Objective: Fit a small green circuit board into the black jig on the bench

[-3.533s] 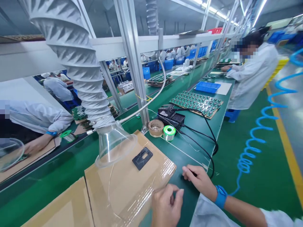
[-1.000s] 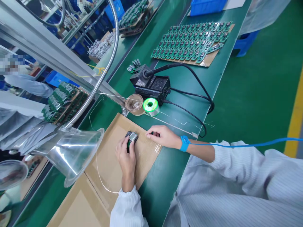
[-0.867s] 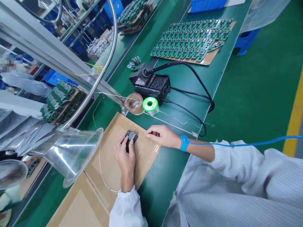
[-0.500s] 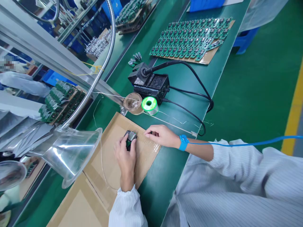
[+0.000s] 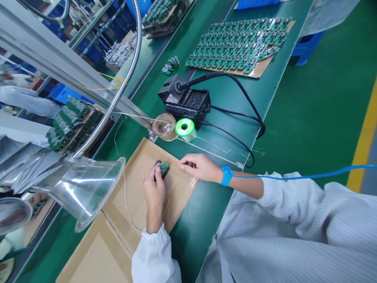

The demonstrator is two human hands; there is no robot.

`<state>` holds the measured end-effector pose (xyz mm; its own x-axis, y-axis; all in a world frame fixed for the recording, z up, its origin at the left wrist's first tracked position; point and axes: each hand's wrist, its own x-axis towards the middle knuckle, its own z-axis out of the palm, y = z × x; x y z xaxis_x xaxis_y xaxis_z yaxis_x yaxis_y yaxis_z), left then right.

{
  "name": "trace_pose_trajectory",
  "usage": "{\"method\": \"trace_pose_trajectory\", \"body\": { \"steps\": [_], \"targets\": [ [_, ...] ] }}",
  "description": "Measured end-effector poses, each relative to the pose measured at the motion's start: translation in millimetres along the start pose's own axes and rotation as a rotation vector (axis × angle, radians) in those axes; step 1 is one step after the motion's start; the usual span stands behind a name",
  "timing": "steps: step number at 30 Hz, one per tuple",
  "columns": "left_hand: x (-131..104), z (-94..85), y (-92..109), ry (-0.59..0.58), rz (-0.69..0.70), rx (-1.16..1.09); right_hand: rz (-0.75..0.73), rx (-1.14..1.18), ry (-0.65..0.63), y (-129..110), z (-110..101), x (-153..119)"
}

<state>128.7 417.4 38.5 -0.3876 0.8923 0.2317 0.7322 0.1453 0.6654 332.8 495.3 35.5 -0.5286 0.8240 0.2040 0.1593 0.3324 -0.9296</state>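
My left hand (image 5: 153,189) is closed on a small circuit board (image 5: 163,168), pinched between thumb and fingers just above the cardboard. Its green face shows, with a black edge or holder around it. To the right of it, my right hand (image 5: 198,166) is pinched closed over the edge of the cardboard sheet (image 5: 141,173). A small dark bit shows between those fingers, too unclear to name. A blue wrist strap (image 5: 226,175) with a blue cord circles the right wrist. Thin wire (image 5: 126,196) lies on the cardboard near my left hand.
Beyond my hands stand a solder spool (image 5: 185,129), a brown round pot (image 5: 164,127) and a black soldering iron stand (image 5: 188,100) with cables. Rows of circuit boards (image 5: 235,45) lie further back. A clear fume funnel (image 5: 85,188) on a metal hose (image 5: 129,70) hangs at left.
The board in my left hand has turned: a silver part on black showed before, its green face shows now. The left fingers have drawn closer together. My right hand has barely moved.
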Motion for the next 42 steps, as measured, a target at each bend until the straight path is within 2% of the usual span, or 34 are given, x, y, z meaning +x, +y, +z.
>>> {"method": "trace_pose_trajectory", "body": {
  "steps": [3,17,20,29,36,42],
  "targets": [
    [-2.0,0.9,1.4,0.029,0.014,0.156,0.004,-0.004,-0.002,-0.1,-0.3,-0.6],
    [-3.5,-3.5,4.0,0.022,0.093,0.158,0.029,-0.016,-0.001,-0.3,0.1,-2.1],
    [-2.4,-4.6,5.7,0.011,0.092,0.184,0.056,-0.02,-0.015,-3.0,1.5,5.2],
    [-1.9,-5.0,11.3,-0.04,0.078,0.276,0.039,-0.197,-0.123,-9.5,13.9,51.8],
    [-5.4,-0.5,6.4,0.006,0.131,0.32,0.006,-0.283,-0.166,-4.9,21.3,51.0],
    [-5.7,0.9,1.9,-0.002,0.186,0.276,-0.062,-0.354,-0.156,0.2,25.4,50.7]
  ]
}}
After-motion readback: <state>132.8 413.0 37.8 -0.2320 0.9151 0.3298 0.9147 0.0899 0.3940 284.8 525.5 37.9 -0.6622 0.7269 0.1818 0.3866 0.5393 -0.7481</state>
